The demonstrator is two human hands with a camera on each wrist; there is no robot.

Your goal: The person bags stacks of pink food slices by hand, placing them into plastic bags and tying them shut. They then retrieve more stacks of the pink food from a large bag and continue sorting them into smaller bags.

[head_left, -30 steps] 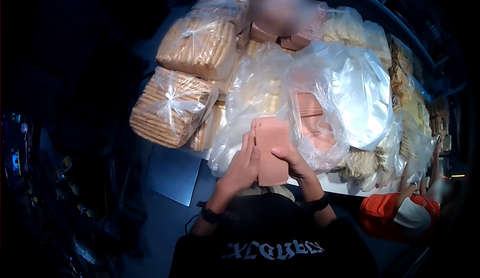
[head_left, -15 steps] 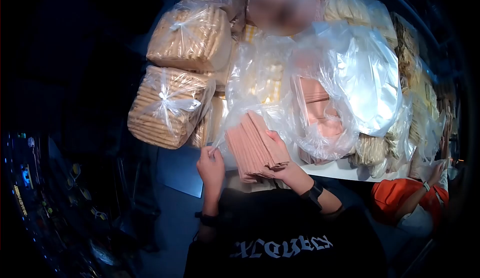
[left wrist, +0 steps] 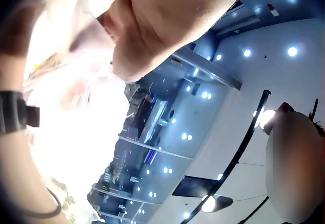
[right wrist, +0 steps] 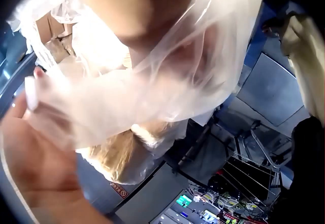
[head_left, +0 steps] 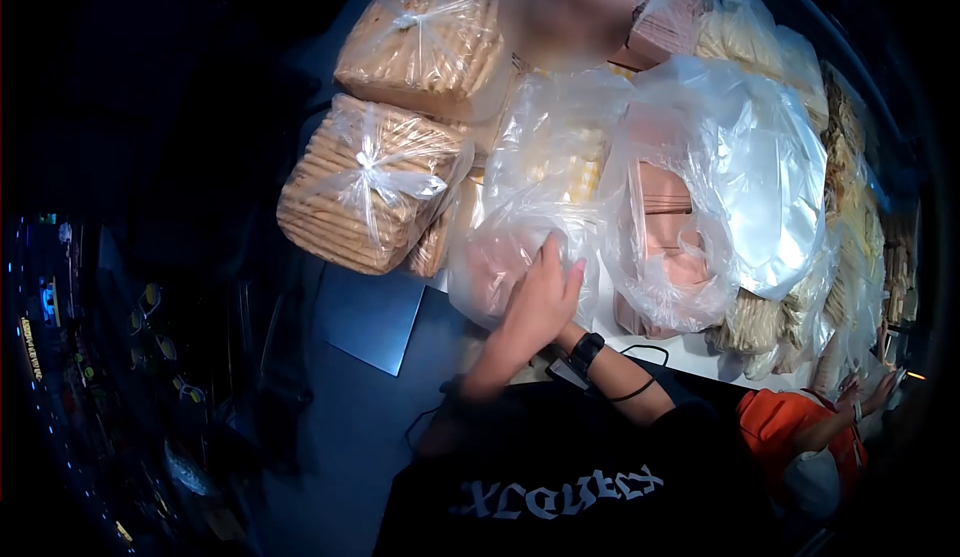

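My left hand (head_left: 545,292) crosses over the right wrist, and in the right wrist view that hand (right wrist: 43,153) pinches a clear plastic bag (right wrist: 111,102) between thumb and finger. Its near part fills the top of the left wrist view. Beneath it, my right hand (right wrist: 137,5) reaches into the bag; its fingers are hidden by film and the other hand, so their grip cannot be made out. Pink folded sheets (head_left: 495,262) show blurrily through the film, beside the hands. The strapped right forearm (head_left: 625,382) lies below them.
Tied bags of tan sheets (head_left: 370,182) stand at the left. An open bag of pink stacks (head_left: 665,217) and a silvery plastic pile (head_left: 765,187) lie at the right. Across the table is a blurred head; a person in orange (head_left: 790,422) is lower right.
The pink stack, bare in my right hand before, now shows through plastic. My left hand has moved from the bag's left edge up and right, across the right wrist.
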